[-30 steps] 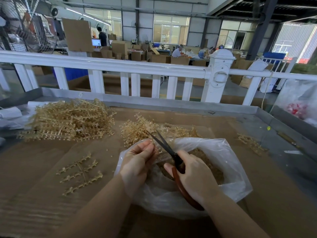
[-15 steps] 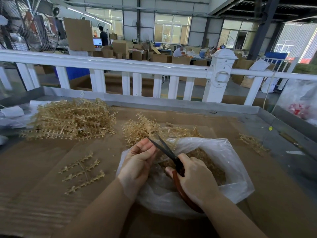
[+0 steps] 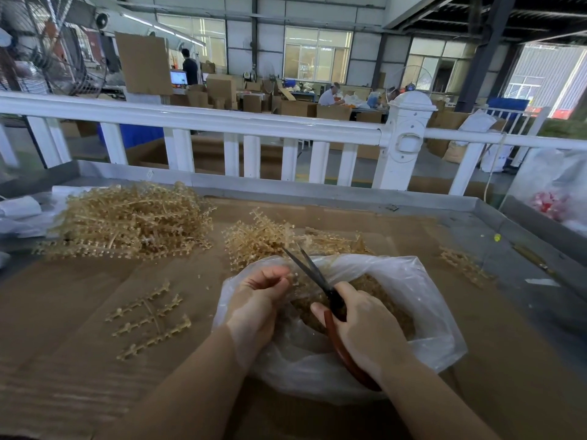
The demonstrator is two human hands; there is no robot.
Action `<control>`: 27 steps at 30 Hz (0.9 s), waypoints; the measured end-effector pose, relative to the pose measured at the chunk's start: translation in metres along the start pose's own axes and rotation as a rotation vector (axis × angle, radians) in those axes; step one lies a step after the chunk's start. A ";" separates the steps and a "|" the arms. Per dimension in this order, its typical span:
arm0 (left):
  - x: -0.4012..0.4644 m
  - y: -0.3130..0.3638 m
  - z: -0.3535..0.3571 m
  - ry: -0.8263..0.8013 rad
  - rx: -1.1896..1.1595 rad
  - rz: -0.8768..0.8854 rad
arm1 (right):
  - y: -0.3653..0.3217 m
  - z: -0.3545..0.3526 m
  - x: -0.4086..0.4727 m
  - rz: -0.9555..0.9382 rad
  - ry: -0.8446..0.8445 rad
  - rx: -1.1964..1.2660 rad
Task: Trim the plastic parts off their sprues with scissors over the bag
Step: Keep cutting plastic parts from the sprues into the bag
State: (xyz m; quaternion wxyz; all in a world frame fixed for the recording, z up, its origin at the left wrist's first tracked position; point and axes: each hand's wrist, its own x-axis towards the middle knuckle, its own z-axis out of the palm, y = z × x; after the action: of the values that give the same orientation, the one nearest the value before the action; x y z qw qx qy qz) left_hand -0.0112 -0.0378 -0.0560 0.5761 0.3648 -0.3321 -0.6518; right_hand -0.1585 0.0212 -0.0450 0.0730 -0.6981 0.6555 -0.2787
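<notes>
Bare brown cardboard table cover (image 3: 63, 312) open at left and near edge. Obstacles: big heap of tan plastic sprues (image 3: 127, 223) far left; smaller tan sprue pile (image 3: 263, 236) just behind clear plastic bag (image 3: 422, 312) at centre; three loose tan sprue strips (image 3: 149, 319) left of bag; few sprues (image 3: 463, 265) right. White railing (image 3: 222, 122) closes far side. Grey right edge holds thin object, possibly tool.

Factory floor: stacked cardboard boxes (image 3: 222, 90), industrial fan (image 3: 47, 46), seated workers (image 3: 328, 96).
</notes>
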 end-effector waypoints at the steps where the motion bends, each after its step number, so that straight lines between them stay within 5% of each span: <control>1: 0.000 0.000 0.000 0.010 0.009 -0.010 | -0.001 0.001 0.000 0.003 0.001 -0.007; 18: -0.002 0.003 0.001 0.107 -0.049 -0.084 | 0.003 0.000 0.000 -0.033 -0.010 0.035; 27: -0.004 0.004 -0.002 0.019 -0.058 -0.003 | 0.005 0.005 -0.005 -0.098 -0.022 -0.055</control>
State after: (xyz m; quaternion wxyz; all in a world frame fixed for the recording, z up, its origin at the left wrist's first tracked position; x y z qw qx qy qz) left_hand -0.0077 -0.0340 -0.0534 0.5886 0.3546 -0.3072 -0.6584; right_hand -0.1602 0.0238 -0.0522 0.0474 -0.7341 0.6271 -0.2560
